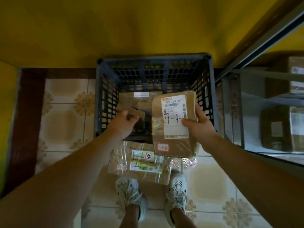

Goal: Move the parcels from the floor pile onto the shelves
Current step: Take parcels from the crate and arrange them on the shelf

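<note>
Head view, looking straight down: a person stands on a patterned tiled floor (65, 122) facing a dark slatted plastic crate (154, 60) set against a yellow wall (131, 27). The right hand (199, 127) is clamped on a flat cardboard parcel (172, 145), thumb across its white label and fingers curled round its right edge. It holds the parcel up over the crate's near right corner. The label reads "843 X64 056", with "1-4" handwritten below. The left hand (122, 125) reaches inside the crate near its left wall, fingers curled round a small brown parcel (131, 111) that is tilted up from the bottom. Another brown box (130, 98) lies at the crate's far side. On the floor, touching the crate's near edge, lies a taped parcel (141, 163) wrapped in shiny clear film, with white labels and a red stamp. Just behind it are the toes of the person's 2 pale shoes (130, 191). At the right edge stands a grey metal shelf unit (233, 109). Dim boxes (276, 129) sit on its lower levels; their details are too blurred to read.
</note>
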`<move>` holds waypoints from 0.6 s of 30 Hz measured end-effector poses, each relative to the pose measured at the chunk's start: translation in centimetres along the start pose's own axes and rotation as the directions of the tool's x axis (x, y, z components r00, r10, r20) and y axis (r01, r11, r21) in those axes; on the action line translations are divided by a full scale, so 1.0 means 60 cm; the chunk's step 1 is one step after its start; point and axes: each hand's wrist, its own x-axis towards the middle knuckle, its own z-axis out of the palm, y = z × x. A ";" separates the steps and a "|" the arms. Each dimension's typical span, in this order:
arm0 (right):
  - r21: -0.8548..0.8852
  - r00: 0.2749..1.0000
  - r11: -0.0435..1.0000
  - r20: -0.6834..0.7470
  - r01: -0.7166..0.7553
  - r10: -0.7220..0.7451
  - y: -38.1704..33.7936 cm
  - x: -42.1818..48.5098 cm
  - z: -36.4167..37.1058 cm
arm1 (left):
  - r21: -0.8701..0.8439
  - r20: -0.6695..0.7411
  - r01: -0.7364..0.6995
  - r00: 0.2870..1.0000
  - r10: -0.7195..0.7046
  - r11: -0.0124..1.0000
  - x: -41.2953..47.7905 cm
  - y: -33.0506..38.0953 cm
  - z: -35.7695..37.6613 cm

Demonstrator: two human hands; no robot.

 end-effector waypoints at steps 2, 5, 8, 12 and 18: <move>-0.018 1.000 1.000 -0.010 0.005 -0.005 0.002 0.016 -0.002 | 0.184 -0.008 -0.115 0.993 0.118 0.976 0.047 -0.030 0.007; -0.026 1.000 1.000 -0.013 -0.010 0.010 0.004 0.040 -0.001 | 0.473 0.009 -0.183 0.979 0.203 0.862 0.112 -0.073 0.024; -0.014 0.999 0.999 0.005 -0.051 0.051 0.006 0.057 -0.006 | 0.593 0.069 -0.202 0.977 0.201 0.779 0.145 -0.093 0.045; 0.034 0.993 0.992 0.024 -0.117 0.117 0.010 0.068 -0.014 | 0.643 0.164 -0.230 0.973 0.162 0.730 0.164 -0.107 0.066; 0.021 0.989 0.989 0.039 -0.147 0.146 0.012 0.079 -0.003 | 0.734 0.153 -0.233 0.972 0.179 0.637 0.172 -0.096 0.074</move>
